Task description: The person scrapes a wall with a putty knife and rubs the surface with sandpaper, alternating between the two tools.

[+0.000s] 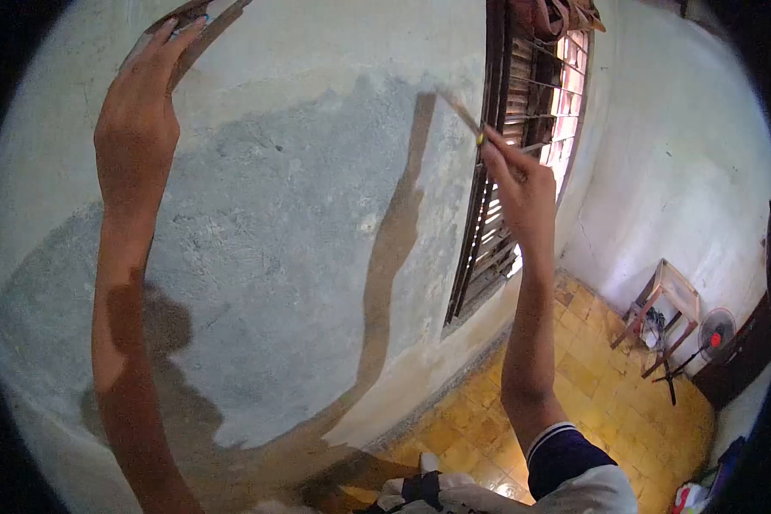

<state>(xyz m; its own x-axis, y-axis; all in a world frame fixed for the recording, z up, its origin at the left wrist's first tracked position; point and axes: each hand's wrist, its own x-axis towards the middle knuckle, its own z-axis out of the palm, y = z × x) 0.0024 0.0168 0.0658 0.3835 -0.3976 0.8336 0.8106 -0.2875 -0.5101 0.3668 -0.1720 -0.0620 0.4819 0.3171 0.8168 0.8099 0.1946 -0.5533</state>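
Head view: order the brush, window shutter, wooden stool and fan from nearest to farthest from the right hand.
1. brush, held in the right hand, pointing up-left.
2. window shutter, right behind that hand.
3. wooden stool, lower right on the floor.
4. fan, just beyond the stool, by the corner.

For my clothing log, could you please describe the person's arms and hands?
The left hand and right hand are bare, with no gloves or wristwatch. Both forearms are uncovered. The right upper arm has a short dark navy sleeve with thin white stripes at its cuff.
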